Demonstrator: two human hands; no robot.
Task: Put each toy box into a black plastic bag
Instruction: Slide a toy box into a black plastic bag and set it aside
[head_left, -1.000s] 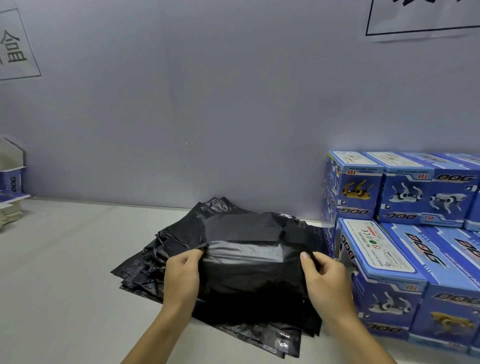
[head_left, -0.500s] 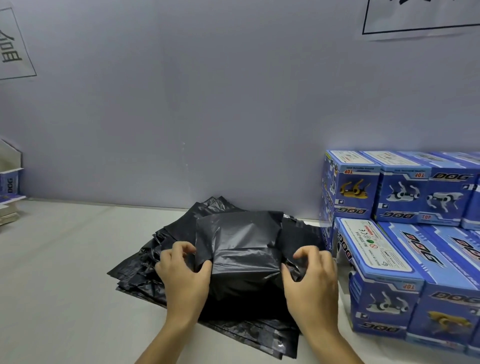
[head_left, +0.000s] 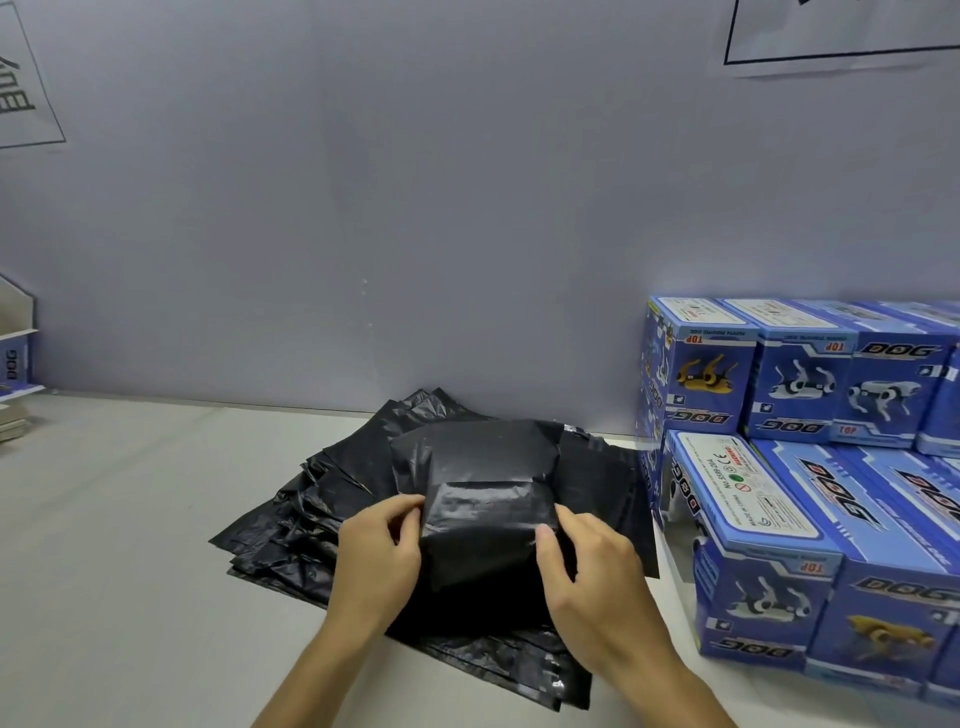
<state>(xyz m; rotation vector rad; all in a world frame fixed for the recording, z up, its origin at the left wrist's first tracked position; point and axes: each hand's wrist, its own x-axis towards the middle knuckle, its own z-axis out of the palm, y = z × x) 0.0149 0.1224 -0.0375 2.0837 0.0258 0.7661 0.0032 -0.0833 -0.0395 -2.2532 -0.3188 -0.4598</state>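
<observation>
A pale grey wall (head_left: 467, 208) is seen at the far side, with a light, flat table top (head_left: 114, 545) spread below it. At the right, a stack of blue cardboard toy boxes printed with robot dogs (head_left: 810, 467) is ranged in two tiers against the wall. A loose pile of flat black plastic bags (head_left: 322, 499) is laid at the middle of the table, just left of the boxes. On that pile a box-shaped bundle wrapped in shiny black plastic (head_left: 483, 499) is held — what is inside cannot be seen, though its square edges suggest a toy box. Its left side is pinched between the thumb and curled fingers of the left hand (head_left: 376, 553); its right side is gripped by the right hand (head_left: 592, 571), the thumb pressed onto the plastic. At the far left edge, a partly visible white-and-blue carton (head_left: 15, 358) is cut off by the frame.
</observation>
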